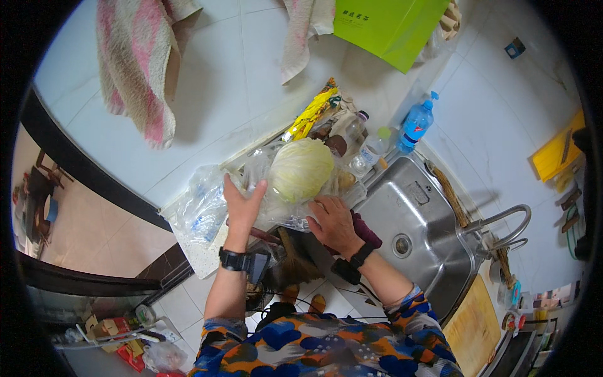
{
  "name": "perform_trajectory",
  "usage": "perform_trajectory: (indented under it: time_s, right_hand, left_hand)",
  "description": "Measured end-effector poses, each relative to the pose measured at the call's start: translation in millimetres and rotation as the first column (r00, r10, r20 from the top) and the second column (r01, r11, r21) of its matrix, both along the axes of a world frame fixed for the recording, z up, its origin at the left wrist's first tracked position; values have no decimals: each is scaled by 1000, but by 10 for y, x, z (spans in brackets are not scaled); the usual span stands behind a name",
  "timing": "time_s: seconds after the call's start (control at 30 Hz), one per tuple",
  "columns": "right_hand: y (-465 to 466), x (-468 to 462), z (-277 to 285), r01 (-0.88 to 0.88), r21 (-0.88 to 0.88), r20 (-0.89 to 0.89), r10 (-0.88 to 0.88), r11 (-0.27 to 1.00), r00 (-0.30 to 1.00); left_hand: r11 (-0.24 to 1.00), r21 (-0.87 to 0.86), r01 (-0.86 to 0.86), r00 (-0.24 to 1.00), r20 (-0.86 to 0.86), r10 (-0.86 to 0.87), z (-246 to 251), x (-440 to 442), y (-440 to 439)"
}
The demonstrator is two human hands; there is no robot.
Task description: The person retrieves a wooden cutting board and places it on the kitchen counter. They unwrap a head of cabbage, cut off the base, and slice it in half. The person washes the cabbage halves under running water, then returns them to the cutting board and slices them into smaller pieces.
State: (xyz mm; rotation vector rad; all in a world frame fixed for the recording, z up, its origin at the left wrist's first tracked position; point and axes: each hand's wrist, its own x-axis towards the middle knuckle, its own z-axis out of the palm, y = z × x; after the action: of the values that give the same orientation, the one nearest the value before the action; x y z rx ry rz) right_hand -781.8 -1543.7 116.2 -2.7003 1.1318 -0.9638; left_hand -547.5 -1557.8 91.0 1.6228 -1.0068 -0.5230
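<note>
A pale green cabbage [302, 169] lies on clear plastic bags on the counter in front of me. My left hand [244, 202] is just left of it, thumb and fingers spread, beside the crumpled plastic bag [200, 207]. My right hand [333, 221] rests at the near right side of the cabbage, its fingers slightly bent over the edge of the plastic; whether they touch it I cannot tell. Behind the cabbage lie a folded yellow bag [308, 115] and clear plastic bottles [370, 155]. A dark red cloth [366, 231] hangs beside my right hand.
A stainless steel sink [400, 207] with a curved faucet [511, 212] is on the right, a blue pump bottle [416, 123] at its far corner. A wooden cutting board [473, 325] lies on the near side. Towels [141, 70] and a green paper bag [388, 28] hang on the tiled wall.
</note>
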Motion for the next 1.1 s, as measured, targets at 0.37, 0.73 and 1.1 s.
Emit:
perform_trajectory:
  time_s: [0.37,0.73,1.1]
  right_hand:
    - [1,-38,-224,57,-9,-242,-58,998,969]
    - [-71,-102,-512,245,260,-613,-37,934,789]
    - [-16,-105,-369,174,342,-580,61,924,813]
  left_hand:
    - [983,128,128,991,-64,-121,-245,-216,-114]
    - [906,415,-83,897,427,-113,-402,12,43]
    - [858,511,-53,846,479,-233,-140,33,132]
